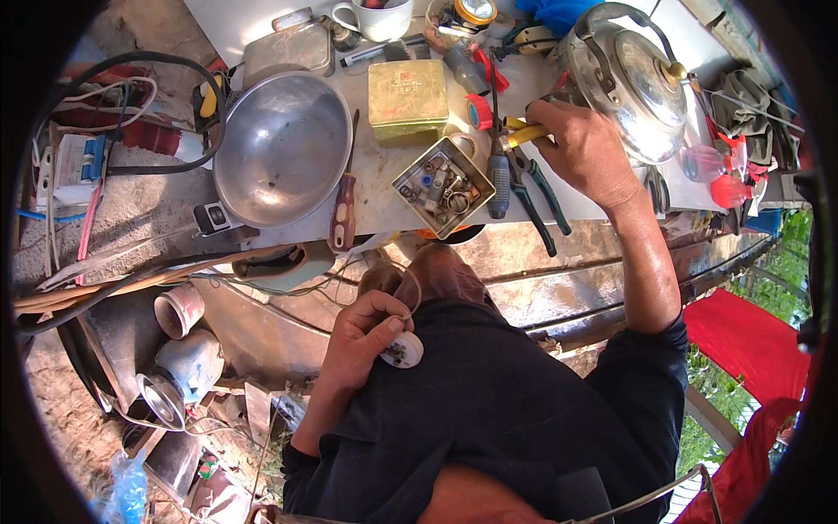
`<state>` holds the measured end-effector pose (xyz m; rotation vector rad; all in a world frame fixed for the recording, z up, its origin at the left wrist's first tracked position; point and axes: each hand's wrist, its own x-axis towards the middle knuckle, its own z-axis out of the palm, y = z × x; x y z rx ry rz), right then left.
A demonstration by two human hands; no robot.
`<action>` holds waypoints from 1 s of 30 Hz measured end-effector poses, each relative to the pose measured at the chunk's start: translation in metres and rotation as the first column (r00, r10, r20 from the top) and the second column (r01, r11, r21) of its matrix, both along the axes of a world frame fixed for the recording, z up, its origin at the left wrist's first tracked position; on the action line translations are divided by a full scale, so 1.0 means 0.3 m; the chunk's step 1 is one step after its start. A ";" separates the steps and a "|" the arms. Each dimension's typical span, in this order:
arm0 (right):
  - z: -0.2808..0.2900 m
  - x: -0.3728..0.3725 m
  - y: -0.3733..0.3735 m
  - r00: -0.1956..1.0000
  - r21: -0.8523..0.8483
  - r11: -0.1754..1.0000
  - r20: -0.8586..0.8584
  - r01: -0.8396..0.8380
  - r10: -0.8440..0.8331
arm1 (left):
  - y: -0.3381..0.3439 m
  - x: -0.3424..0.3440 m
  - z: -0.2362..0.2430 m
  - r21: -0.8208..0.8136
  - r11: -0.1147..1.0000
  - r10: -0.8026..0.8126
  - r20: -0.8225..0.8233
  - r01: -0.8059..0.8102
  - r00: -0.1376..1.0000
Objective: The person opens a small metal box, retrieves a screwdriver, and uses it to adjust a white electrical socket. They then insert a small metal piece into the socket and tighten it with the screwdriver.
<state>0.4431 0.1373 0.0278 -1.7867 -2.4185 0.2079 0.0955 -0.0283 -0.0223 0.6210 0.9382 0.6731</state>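
Note:
My left hand (358,345), fingers closed, holds a small round white piece (401,355) with dark bits inside and a pale cord above it, low over my lap. My right hand (594,162) is over the bench's right side, fingers closed on a yellow-handled tool (525,133) beside green-handled pliers (541,210), a blue-handled screwdriver (497,183) and a red tape roll (478,111). A tin of small metal parts (443,186) sits left of them, below a closed yellow tin (407,96).
A steel bowl (278,144) and a screwdriver (343,210) lie on the bench (375,201). A steel kettle (633,96) stands at the right, a mug (384,17) at the back. Cables (105,288) run along the left; containers (179,310) are below; red cloth (742,341) is at right.

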 end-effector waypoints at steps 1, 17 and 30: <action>-0.035 0.017 -0.011 0.999 0.044 0.998 -0.022 -0.046 0.047 | 0.002 0.002 0.000 -0.009 1.000 -0.010 -0.003 0.010 1.000; 0.006 0.006 -0.132 0.987 -0.115 0.990 0.149 0.076 -0.059 | 0.020 -0.011 -0.013 -0.028 0.999 -0.023 0.043 0.024 0.999; 0.020 -0.301 -0.058 0.880 -0.248 0.848 -0.049 -0.469 0.472 | 0.040 -0.035 -0.023 -0.042 0.996 -0.070 0.055 0.072 0.996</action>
